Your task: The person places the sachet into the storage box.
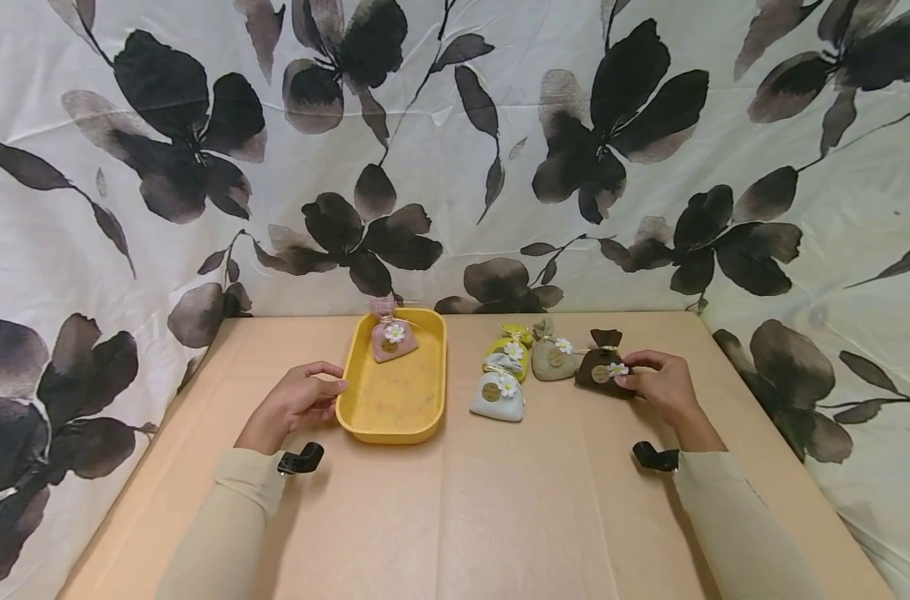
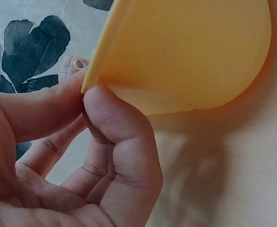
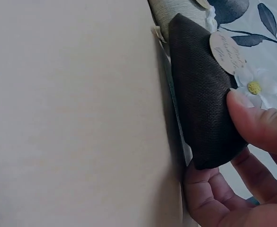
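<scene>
Beige sleeves are being worn behind the fingers; the yellow tray is being pinched, likely for steadiness, by the left hand; the dark pouch is being gripped within the right hand.

On my feed I observe a white backdrop with dark printed flowers behind and beside the tan bench.
</scene>
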Motion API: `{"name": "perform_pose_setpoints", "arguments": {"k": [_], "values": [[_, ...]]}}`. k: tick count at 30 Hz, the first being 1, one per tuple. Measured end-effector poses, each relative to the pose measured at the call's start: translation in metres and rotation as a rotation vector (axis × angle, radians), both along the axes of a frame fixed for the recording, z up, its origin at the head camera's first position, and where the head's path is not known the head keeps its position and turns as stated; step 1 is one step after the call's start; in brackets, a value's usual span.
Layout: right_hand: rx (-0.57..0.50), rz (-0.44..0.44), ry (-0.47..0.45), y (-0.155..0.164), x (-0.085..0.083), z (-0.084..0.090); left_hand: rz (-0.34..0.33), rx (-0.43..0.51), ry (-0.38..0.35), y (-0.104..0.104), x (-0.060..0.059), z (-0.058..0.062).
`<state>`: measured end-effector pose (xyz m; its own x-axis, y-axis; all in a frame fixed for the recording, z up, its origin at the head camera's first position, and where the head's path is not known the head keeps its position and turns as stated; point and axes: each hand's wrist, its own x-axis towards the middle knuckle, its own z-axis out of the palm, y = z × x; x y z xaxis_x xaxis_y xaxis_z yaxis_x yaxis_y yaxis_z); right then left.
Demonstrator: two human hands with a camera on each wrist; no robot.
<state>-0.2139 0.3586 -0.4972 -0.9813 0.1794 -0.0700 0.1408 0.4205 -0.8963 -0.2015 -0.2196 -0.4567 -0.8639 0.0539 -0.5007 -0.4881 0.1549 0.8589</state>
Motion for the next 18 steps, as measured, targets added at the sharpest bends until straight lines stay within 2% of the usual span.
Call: {"name": "perform_pose_setpoints", "arguments": {"k": [3, 10, 18], "values": [[-0.017, -0.018, 0.02, 0.0, 0.002, 0.003, -0.003, 0.001, 0.002, 0.0, 0.0, -0.001], [0.039, -0.048, 0.082, -0.01, 0.006, 0.021, -0.003, -0.016, 0.006, -0.001, 0.0, 0.001], [-0.082, -0.046, 0.143, -0.032, 0.007, 0.035, -0.006, 0.0, 0.0, 0.002, 0.001, 0.002]]}}
